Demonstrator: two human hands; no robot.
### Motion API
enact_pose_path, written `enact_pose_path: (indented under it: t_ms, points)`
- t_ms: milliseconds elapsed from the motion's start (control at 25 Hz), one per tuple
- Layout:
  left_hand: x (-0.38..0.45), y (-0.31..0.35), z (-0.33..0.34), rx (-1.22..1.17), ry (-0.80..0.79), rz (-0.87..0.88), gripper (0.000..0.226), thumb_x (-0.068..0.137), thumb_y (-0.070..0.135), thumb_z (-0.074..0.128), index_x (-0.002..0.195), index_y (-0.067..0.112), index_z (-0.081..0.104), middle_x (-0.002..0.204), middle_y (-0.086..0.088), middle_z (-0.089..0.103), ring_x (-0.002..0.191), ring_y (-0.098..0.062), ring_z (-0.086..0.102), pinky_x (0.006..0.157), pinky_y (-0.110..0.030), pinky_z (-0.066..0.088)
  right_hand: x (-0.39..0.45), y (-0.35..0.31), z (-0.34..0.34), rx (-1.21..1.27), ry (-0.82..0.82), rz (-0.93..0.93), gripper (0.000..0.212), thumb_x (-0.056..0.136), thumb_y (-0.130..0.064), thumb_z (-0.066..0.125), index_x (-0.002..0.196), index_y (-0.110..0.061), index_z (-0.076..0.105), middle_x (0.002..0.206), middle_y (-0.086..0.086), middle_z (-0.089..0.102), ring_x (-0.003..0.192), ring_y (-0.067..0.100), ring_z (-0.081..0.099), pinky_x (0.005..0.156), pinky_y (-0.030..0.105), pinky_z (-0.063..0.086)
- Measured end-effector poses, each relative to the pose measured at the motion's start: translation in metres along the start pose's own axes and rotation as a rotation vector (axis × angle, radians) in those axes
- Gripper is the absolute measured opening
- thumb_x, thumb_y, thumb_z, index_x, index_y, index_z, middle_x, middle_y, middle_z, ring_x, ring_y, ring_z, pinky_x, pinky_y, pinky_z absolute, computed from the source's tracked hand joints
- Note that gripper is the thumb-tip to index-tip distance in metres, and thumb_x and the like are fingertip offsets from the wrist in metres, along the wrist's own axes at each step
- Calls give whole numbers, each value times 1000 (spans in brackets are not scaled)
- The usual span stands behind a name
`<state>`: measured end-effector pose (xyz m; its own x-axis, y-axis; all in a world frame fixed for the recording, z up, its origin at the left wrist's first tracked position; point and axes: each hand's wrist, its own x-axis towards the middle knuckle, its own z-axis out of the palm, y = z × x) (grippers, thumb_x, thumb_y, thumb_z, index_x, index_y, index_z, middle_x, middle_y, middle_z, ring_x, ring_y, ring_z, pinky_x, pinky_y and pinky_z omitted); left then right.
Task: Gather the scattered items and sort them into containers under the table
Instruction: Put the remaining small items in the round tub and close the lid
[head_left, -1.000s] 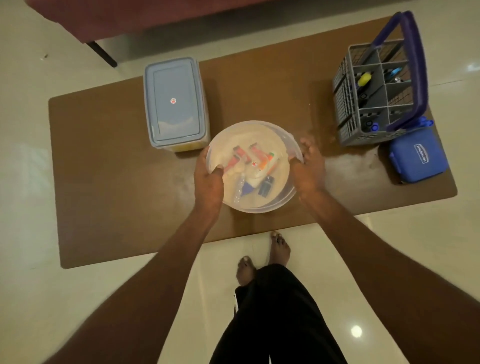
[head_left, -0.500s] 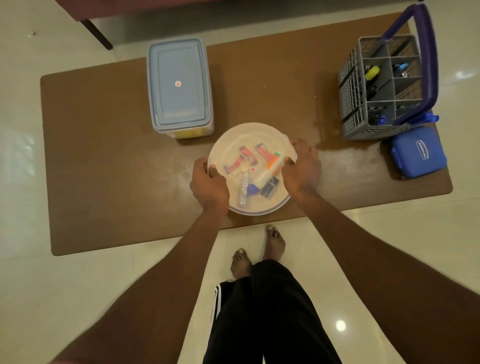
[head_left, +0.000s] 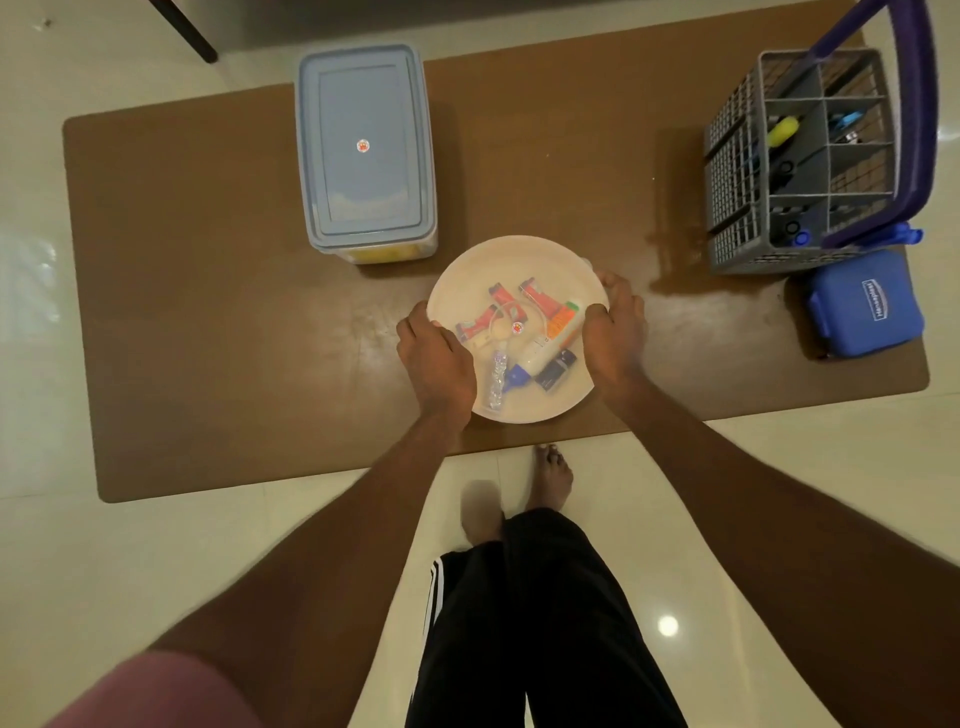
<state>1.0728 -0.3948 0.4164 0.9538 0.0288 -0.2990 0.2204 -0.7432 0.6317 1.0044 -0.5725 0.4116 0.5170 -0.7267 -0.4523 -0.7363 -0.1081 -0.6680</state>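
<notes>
item 1: round translucent container (head_left: 519, 260), lid on, near front edge of tabletop (head_left: 208, 312), centre; i see tubes and small bottles inside. l hand (head_left: 439, 358) + r hand (head_left: 613, 332) grip its rim, fingers curled. lidded grey-blue box (head_left: 363, 150) back-left; grey caddy (head_left: 800, 161), blue case (head_left: 867, 306) at right edge.

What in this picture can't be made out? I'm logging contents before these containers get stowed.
All head view:
- Rectangular box: opaque blue-grey lid hides the contents; only yellow shows through its near wall.
- Grey caddy: dividers and shadow hide most items.
- Blue case: closed; logo too small to read.
- Round tub: both hands cover its sides; cloudy lid blurs labels.
</notes>
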Motion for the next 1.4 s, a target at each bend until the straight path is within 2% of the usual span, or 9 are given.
enact_pose_path:
  t_ms: [80,160,240,480,640,800,880,1200,1400]
  points:
    - [-4,-5,11,11,50,-25,37,107,20,45,143,16,47,137,-9,52,121,-24,56,93,-36,57,-2,11,9,29,12,51,52,96,-49,34,142,-30,48,134,-1,49,123,20,53,104,47,52]
    - [-5,-8,16,43,118,-26,36,107,24,42,141,16,50,132,-9,56,115,-23,58,87,-31,55,-6,20,18,-18,86,-22,56,100,-61,31,140,-26,51,131,-1,53,119,17,56,98,40,55]
    - [-4,-9,18,74,162,1,35,107,25,39,138,16,53,128,-9,59,112,-22,59,84,-27,52,-6,26,22,-81,197,-158,53,105,-54,32,135,-18,56,127,3,58,114,18,58,90,29,51]
    - [-4,-9,22,87,210,27,38,104,27,31,129,12,56,121,-9,60,106,-23,58,80,-22,39,-6,24,26,-194,299,-185,54,106,-54,29,128,-15,58,119,3,61,103,16,61,81,32,56]
    - [-4,-6,20,106,211,2,42,105,33,28,130,13,55,120,-8,60,106,-22,59,80,-24,44,-3,9,17,-269,232,-123,53,104,-57,34,134,-19,55,126,4,58,108,21,58,84,37,55]
    - [-5,-7,23,178,181,-1,31,106,28,44,131,14,53,122,-9,59,108,-22,59,82,-25,46,31,-38,17,-148,114,-131,62,93,-79,38,127,-35,64,128,-9,63,118,15,60,97,37,49]
    - [-6,-8,22,199,168,-11,32,105,29,44,132,14,52,124,-9,58,110,-22,58,84,-28,50,44,-47,23,-278,56,-180,65,91,-82,37,124,-35,68,125,-10,66,117,18,62,96,37,48]
    - [-4,-10,25,241,179,15,37,105,34,37,134,15,49,127,-10,56,111,-22,56,85,-31,53,46,-41,32,-369,150,-247,67,91,-83,34,118,-34,71,116,-12,67,109,18,63,89,38,50]
    - [-4,-11,27,251,184,-34,35,105,36,45,135,18,48,128,-8,56,111,-21,58,84,-32,55,56,-41,16,-210,-73,-137,60,86,-83,47,115,-35,68,119,-7,62,111,16,62,97,35,50]
